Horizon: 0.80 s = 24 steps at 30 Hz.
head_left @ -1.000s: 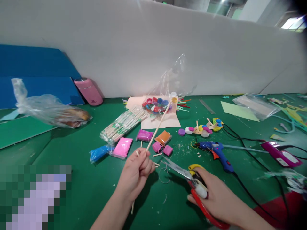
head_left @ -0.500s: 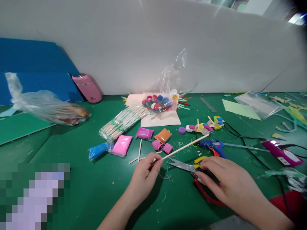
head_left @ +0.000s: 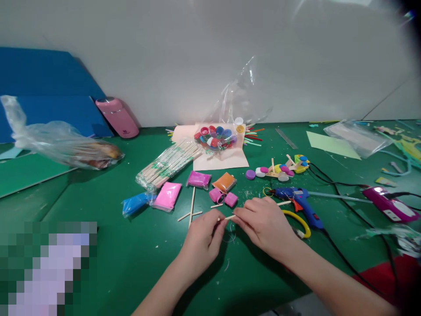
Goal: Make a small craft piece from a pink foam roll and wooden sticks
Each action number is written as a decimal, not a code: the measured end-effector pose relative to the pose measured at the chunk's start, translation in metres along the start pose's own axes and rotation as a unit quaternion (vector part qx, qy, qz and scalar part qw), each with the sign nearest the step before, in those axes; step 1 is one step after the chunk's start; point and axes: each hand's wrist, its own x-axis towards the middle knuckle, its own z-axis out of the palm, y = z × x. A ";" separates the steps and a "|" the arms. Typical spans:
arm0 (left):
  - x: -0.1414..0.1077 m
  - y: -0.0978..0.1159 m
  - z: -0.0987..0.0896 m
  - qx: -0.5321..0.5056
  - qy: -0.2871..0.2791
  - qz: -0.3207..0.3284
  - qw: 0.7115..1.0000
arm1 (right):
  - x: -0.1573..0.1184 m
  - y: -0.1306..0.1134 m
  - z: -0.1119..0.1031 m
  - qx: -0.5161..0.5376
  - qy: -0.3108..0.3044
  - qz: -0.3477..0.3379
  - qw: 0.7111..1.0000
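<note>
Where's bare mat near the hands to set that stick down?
Both hands, left hand and right hand, pinch the thin wooden stick. Bare green mat lies left of the left hand, below the blue clay packet. It is crowded ahead around the clay pieces and right by the glue gun.

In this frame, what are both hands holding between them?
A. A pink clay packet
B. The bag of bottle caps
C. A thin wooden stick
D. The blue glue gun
C: the left hand and right hand each pinch the thin wooden stick just above the green table; the blue glue gun lies untouched beyond the right hand.
</note>
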 end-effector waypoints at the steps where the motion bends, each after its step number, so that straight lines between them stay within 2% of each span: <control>1: 0.000 0.001 0.000 0.005 0.005 0.001 1.000 | 0.000 -0.001 -0.001 0.003 -0.004 0.002 1.000; 7: -0.002 0.004 0.002 0.024 0.020 0.001 1.000 | -0.001 -0.002 -0.002 0.010 -0.019 0.021 1.000; 15: -0.002 0.002 0.008 0.037 0.041 -0.022 0.998 | -0.001 -0.011 0.004 0.009 0.001 0.043 0.999; 19: 0.000 0.000 0.003 -0.071 0.008 -0.030 0.997 | 0.003 -0.014 -0.003 0.024 0.004 0.036 0.999; 21: 0.003 -0.002 -0.002 -0.141 0.017 -0.054 0.988 | 0.005 -0.010 -0.008 0.023 0.002 0.047 0.999; 24: 0.006 -0.005 -0.007 -0.296 0.017 -0.123 0.947 | 0.006 0.000 -0.014 0.025 -0.004 0.086 0.996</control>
